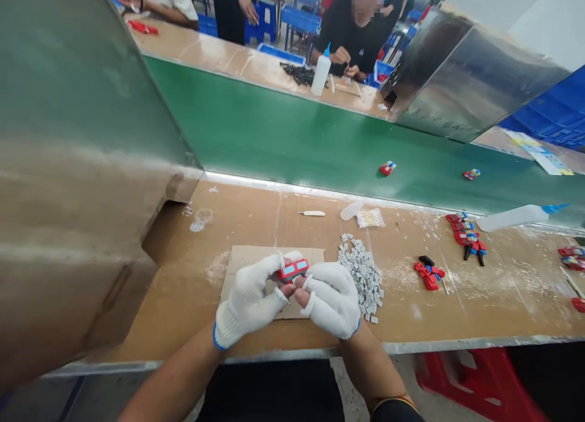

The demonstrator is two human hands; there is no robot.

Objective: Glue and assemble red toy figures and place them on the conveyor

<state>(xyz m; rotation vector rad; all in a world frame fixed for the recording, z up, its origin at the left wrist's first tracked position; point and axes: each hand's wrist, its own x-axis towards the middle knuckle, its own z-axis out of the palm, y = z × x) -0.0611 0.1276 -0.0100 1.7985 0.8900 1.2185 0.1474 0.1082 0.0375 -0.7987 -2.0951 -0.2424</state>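
Between my two gloved hands is a small red toy car part (295, 269) with light blue windows and a grey underside. My left hand (253, 297) is closed on its left end, thumb below and fingers above. My right hand (331, 297) has its bare fingertips pinched at the car's lower right side; whether a small piece sits in them is hidden. Both hands are above a cardboard sheet (231, 272) on the bench. Just right of my right hand lies a heap of small grey plates (363, 275).
A craft knife (313, 213) and a bag of cotton swabs (370, 218) lie behind. To the right are red toy parts (429, 272) and a glue bottle (514, 217). Toy cars (387, 168) sit on the green belt (274, 126). A metal panel (91, 166) borders the left. Co-workers sit opposite.
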